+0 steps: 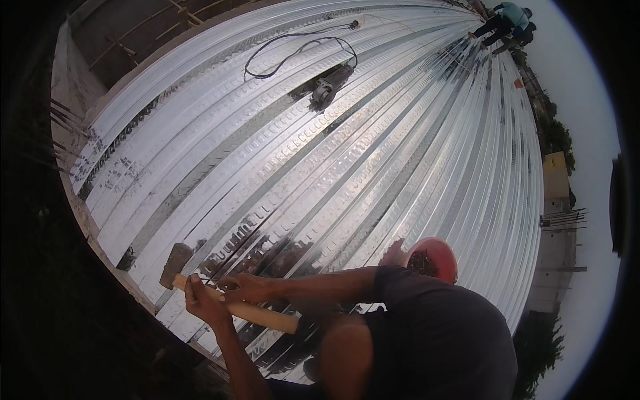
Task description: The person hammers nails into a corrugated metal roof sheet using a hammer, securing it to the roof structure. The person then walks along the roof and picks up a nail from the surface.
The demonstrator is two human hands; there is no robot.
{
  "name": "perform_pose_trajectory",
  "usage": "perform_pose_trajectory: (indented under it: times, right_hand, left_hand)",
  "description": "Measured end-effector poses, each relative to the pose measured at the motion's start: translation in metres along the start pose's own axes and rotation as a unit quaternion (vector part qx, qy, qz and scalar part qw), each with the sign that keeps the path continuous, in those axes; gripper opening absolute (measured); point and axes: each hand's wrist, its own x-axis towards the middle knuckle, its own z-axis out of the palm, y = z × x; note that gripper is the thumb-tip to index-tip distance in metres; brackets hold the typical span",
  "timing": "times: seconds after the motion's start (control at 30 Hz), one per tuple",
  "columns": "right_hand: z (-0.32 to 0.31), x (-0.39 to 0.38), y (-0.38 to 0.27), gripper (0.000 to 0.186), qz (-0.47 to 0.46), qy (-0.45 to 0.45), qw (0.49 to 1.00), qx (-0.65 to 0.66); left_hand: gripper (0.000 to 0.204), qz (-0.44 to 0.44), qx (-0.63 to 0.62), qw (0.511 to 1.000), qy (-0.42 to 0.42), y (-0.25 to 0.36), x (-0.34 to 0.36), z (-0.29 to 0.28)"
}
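Observation:
A sledgehammer with a blocky metal head and a pale wooden handle (263, 315) lies slantwise across the space before me, its head toward the left edge of the decking. My left hand (203, 301) is closed around the handle just below the head. Right beside it, my right hand (245, 288) reaches over the handle with its fingers bent together. A thin dark piece shows between the two hands, too small to name. Under both hands runs shiny ribbed metal decking (300, 193). By my right arm stands a red bucket (448, 257) with small dark pieces inside.
An angle grinder (328, 87) lies farther off on the decking, its black cord (267, 75) looped beside it. Two people (510, 23) bend over at the far right end. Rebar (67, 120) sticks out beyond the left edge, where the decking meets a concrete ledge (107, 250).

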Motion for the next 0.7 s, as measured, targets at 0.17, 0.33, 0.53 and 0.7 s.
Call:
perform_pose_trajectory:
  times: [0.17,0.33,0.53,0.7]
  right_hand:
    - [0.01,-0.006,-0.05,0.036,0.212,-0.253,0.915,0.23]
    - [-0.026,0.022,-0.055,0.035,0.015,-0.115,0.987,-0.108]
    - [-0.167,0.072,-0.062,0.041,-0.041,0.053,0.916,-0.395]
    - [-0.268,0.154,-0.108,0.038,-0.072,0.142,0.862,-0.481]
  left_hand:
    - [0.031,0.036,0.033,0.997,0.063,0.047,0.019,-0.014]
    - [0.037,-0.048,0.005,0.998,0.046,0.084,0.025,-0.048]
    - [0.024,-0.096,-0.026,0.988,0.122,0.119,0.042,-0.127]
    - [0.022,-0.09,0.078,0.985,0.121,0.155,0.087,-0.102]
